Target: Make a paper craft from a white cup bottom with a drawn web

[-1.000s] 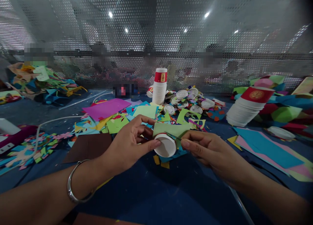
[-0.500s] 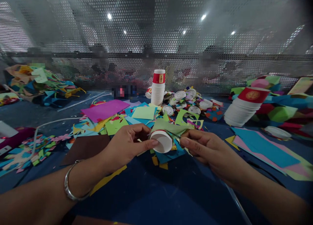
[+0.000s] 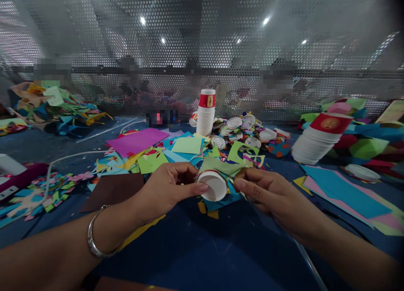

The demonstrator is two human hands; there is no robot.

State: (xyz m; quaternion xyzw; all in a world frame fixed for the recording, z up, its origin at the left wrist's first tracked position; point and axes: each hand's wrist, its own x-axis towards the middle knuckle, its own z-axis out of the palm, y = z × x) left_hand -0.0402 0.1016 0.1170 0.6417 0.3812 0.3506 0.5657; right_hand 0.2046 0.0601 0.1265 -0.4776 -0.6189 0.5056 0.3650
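The upright cup stack [image 3: 206, 118] stands on the blue table [image 3: 221, 253], and both of the person's hands work on the near side of it. The left hand [image 3: 172, 188] pinches the white round cup piece [image 3: 214, 189] between its thumb, laid over the rim, and fingers curled behind; how far those fingertips reach round is hidden. The cup piece is held directly in front of the stack, its round white face tilted toward the wearer, with a strip of red at its upper edge. The right hand [image 3: 268, 194], nearer than the stack and to its right, has thumb and forefinger pressed together on a thin dark tool [image 3: 224, 173] (perhaps scissors, though the grip covers the handle). The tool points left along the cup piece's upper edge, over a pale green sheet [image 3: 207, 162]; whether it touches either cannot be told. Left of the stack and nearer lies a brown sheet [image 3: 115, 190], with a purple sheet [image 3: 137, 142] beyond it. Right of the stack leans a tilted cup stack [image 3: 315, 141].
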